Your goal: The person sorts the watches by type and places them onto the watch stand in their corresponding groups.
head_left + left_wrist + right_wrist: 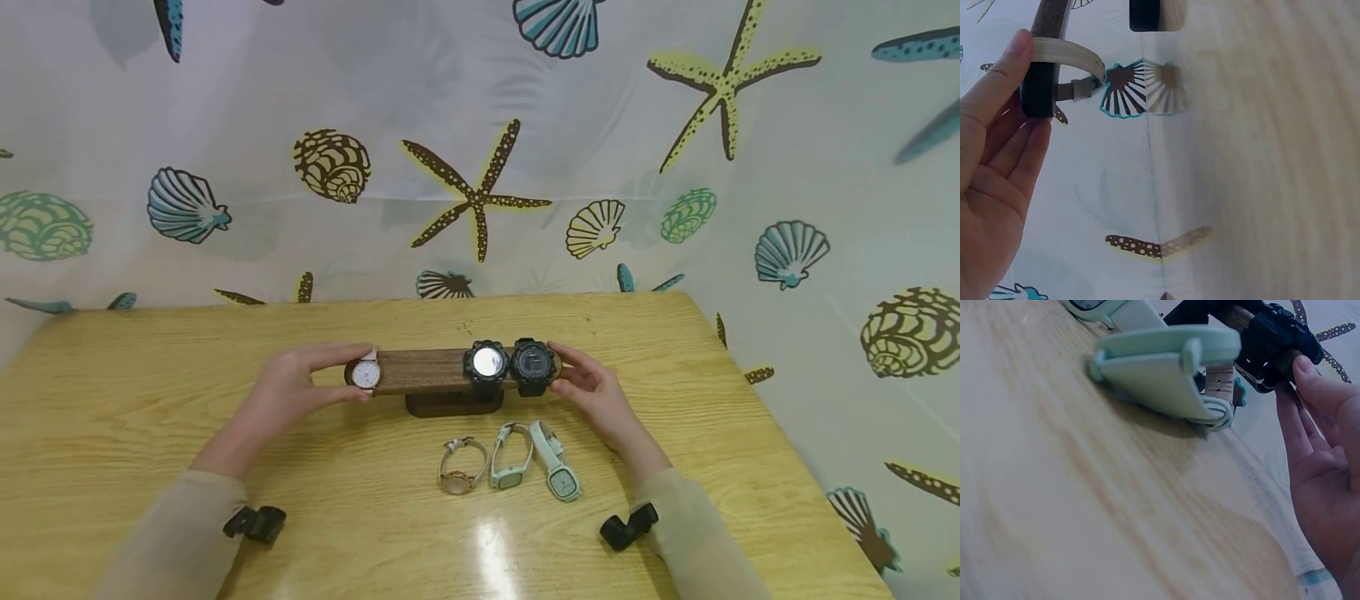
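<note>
A dark wooden watch stand (423,371) with a raised bar and a small base stands on the table. My left hand (296,379) grips the bar's left end between thumb and fingers, beside a white-strapped watch (366,374) fastened round it. At the right end, my right hand (597,398) holds the bar next to a black digital watch (533,364). Another black watch (487,362) sits just left of that one, its face glaring with light. In the left wrist view, the pale strap (1072,53) loops loosely below the bar.
In front of the stand lie three watches: a white-strapped one with a gold-coloured case (457,482), a pale green one (510,477) and a mint-green one (563,482). A shell-patterned cloth (390,75) hangs behind the wooden table (360,533).
</note>
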A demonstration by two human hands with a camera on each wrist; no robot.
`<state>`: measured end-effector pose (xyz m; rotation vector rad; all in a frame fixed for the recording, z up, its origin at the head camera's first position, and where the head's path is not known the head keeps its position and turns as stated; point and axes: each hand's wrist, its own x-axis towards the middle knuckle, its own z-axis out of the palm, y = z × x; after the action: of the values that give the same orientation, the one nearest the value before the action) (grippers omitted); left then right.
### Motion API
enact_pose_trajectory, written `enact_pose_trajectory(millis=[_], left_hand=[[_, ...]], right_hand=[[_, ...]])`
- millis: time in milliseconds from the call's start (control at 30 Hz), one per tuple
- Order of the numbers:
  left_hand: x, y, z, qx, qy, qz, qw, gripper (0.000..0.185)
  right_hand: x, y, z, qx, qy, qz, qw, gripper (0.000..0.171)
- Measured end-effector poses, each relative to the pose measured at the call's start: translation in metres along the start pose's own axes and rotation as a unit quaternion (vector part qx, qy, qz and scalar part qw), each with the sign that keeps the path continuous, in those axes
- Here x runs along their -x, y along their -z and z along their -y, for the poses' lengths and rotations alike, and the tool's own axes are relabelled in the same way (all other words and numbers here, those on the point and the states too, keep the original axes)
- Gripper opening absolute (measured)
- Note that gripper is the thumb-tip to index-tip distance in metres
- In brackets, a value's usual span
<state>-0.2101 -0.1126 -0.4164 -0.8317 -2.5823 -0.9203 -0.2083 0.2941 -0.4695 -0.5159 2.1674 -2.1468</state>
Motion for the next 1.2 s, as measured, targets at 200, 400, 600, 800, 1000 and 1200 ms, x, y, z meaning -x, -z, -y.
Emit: enact_pose_trajectory(millis=[200, 400, 600, 800, 1000, 1200], left_hand=[[-0.01, 0.0, -0.014, -0.038, -0.041, 0.025, 0.9981, 0.056], [-0.02, -0.009, -0.027, -0.068, -0.073, 0.035, 0.9944, 0.054], [-0.033, -0.027, -0.043, -0.084, -0.088, 0.046, 0.9914, 0.056], [-0.043, -0.04, -0.054, -0.088, -0.092, 0.05, 0.9906, 0.056], [-0.045, -0.047, -0.062, -0.09, -0.085, 0.035, 0.9917, 0.056], [-0.044, -0.051, -0.064, -0.099, -0.094, 0.014, 0.9906, 0.056]], right_hand=[[0.001, 0.0, 0.0, -0.004, 0.001, 0.002, 1.0, 0.054], [0.002, 0.0, 0.001, -0.012, 0.002, 0.001, 1.0, 0.054], [0.001, -0.001, 0.001, -0.007, 0.003, 0.004, 1.0, 0.055], [0.0, 0.0, 0.001, -0.002, 0.001, 0.001, 1.0, 0.055], [0.0, 0.0, 0.001, 0.0, 0.0, 0.001, 1.0, 0.054], [0.001, -0.001, 0.001, -0.002, 0.002, 0.002, 1.0, 0.054]])
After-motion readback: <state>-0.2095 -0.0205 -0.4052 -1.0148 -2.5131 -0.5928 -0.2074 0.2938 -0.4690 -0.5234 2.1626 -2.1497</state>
